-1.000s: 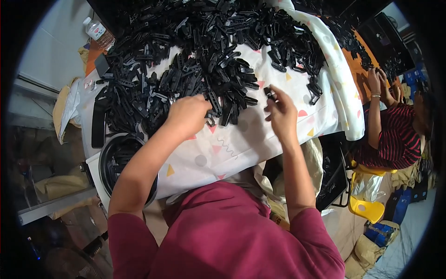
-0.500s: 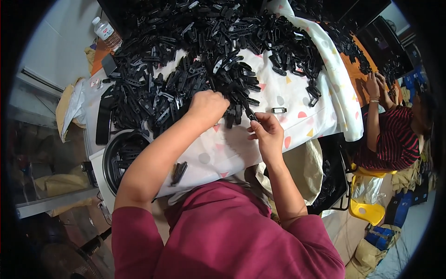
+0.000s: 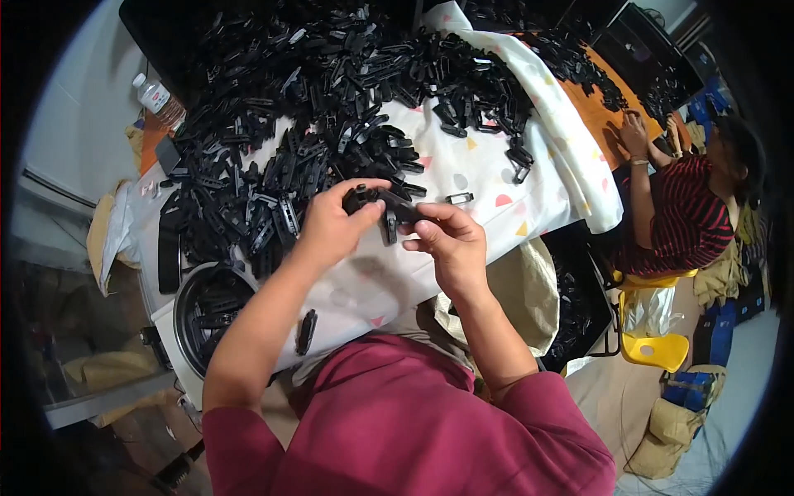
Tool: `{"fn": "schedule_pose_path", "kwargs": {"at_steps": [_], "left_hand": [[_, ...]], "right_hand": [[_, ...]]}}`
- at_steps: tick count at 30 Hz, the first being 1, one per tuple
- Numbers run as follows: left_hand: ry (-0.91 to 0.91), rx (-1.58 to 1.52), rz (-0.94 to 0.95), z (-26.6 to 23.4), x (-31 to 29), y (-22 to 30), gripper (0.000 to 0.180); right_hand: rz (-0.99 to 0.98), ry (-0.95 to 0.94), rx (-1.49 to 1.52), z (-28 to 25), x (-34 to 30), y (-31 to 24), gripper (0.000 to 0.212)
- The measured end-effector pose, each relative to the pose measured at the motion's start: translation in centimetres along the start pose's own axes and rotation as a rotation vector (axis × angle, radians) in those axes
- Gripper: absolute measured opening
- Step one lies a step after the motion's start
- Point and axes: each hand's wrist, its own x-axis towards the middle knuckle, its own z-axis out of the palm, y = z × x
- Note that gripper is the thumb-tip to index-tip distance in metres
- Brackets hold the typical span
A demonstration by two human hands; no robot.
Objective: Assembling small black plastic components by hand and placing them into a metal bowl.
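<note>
Two hands, your left hand (image 3: 331,227) and right hand (image 3: 451,244), pinch one black plastic part (image 3: 382,207) mid-frame above the surface (image 3: 463,169); a loosened grip could drop it into the pile (image 3: 314,107).

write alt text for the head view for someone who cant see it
A person's left hand and right hand hold small black plastic parts together above a white patterned cloth. A big heap of black parts covers the cloth behind them. Another person in a striped shirt works at the right.
</note>
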Motion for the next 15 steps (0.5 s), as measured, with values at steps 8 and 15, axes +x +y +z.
{"fn": "schedule_pose_path", "kwargs": {"at_steps": [8,15], "left_hand": [[0.032,-0.086,0.468,-0.2,-4.7,1.3,0.035],[0.195,-0.090,0.465,1.4,-5.1,0.4,0.031]], "right_hand": [[-0.402,-0.212,-0.409,1.9,-1.6,-2.2,0.023],[-0.507,-0.150,-0.535,2.1,-1.9,-1.1,0.021]]}}
